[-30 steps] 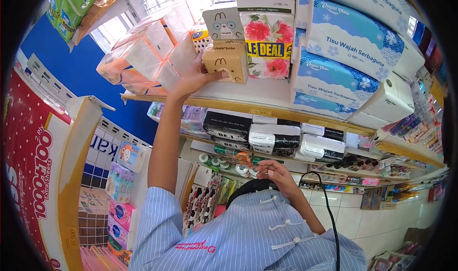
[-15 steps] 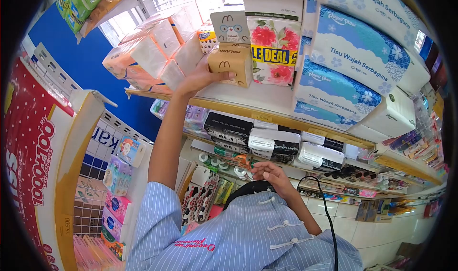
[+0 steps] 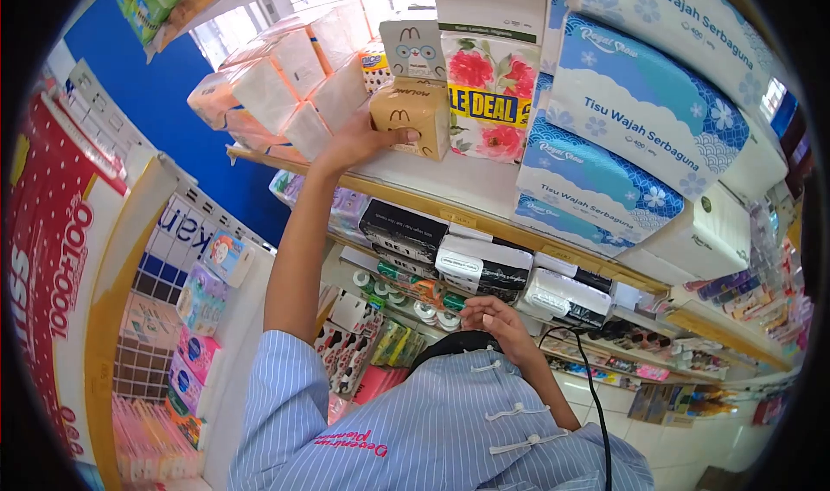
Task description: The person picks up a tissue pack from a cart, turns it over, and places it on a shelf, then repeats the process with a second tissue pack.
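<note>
My left hand (image 3: 353, 141) reaches up to the shelf and grips a tan Molang tissue pack (image 3: 413, 119). Its thumb lies across the pack's front, while the other fingers are mostly hidden at the left side. Directly behind stands a grey Molang pack (image 3: 413, 48), and to the right a floral pack (image 3: 491, 93) with a yellow "DEAL" band. Close to my chest, my right hand (image 3: 501, 325) hangs in the air with loosely bent fingers apart, and nothing shows in it.
Clear-wrapped white tissue packs (image 3: 298, 85) stand left of my left hand. Large blue tissue packs (image 3: 640, 111) are stacked at right. Below the shelf edge (image 3: 467, 219) sit black-and-white packs (image 3: 484, 262). A black cable (image 3: 596, 404) hangs by my right arm.
The view has shifted and turned slightly. My left hand keeps its grip on the tan tissue pack, which stays in about the same spot on the shelf. My right hand has barely moved.
</note>
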The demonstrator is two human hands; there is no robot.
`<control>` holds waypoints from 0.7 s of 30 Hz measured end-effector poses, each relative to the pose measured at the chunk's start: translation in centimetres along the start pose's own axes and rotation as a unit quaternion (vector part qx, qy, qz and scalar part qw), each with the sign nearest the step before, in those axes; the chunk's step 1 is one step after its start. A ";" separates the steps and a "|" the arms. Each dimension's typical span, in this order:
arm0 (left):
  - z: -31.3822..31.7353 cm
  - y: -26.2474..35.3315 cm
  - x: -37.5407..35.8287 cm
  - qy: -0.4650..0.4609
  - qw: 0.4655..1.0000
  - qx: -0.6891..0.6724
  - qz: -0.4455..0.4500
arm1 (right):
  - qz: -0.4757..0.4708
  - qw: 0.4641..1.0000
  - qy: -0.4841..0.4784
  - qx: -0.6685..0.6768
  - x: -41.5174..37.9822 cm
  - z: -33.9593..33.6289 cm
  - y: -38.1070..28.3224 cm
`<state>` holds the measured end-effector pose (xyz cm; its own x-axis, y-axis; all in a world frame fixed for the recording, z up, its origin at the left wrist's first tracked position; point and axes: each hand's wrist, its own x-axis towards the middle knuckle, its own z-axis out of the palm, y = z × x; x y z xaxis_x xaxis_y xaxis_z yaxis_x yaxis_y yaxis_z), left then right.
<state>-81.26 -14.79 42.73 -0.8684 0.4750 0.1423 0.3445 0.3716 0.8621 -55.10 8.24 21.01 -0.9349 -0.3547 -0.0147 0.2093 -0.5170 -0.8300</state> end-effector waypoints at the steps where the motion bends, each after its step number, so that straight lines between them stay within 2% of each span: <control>1: -0.2 -0.2 0.0 -0.007 1.000 0.003 -0.005 | 0.009 1.000 -0.006 -0.004 -0.1 -0.1 -0.1; 6: -1.1 -0.8 0.3 -0.013 0.996 0.071 -0.047 | 0.035 0.998 -0.044 -0.033 -0.8 -0.7 -0.5; 9: -0.4 -0.6 -1.3 0.097 0.993 0.035 0.060 | 0.041 0.997 -0.049 -0.039 -1.6 -1.0 -0.6; 12: 0.6 0.3 -2.2 0.136 0.976 0.108 0.130 | 0.043 0.998 -0.037 -0.011 -2.5 -1.7 -0.3; 16: 3.3 0.6 -2.6 0.220 0.948 0.197 0.120 | 0.062 0.997 -0.028 0.022 -3.2 -2.5 0.3; 18: 4.2 1.1 -2.7 0.248 0.942 0.205 0.097 | 0.075 0.996 -0.042 0.008 -3.3 -2.7 0.1; 21: 4.8 1.2 -2.9 0.268 0.924 0.247 0.113 | 0.082 0.995 -0.057 -0.026 -3.6 -2.6 -0.6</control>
<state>-76.59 -11.88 40.99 -0.7605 0.1707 0.6265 0.5449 0.6925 0.4728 -52.64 11.86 20.10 -0.8505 -0.5180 -0.0912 0.3378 -0.4049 -0.8497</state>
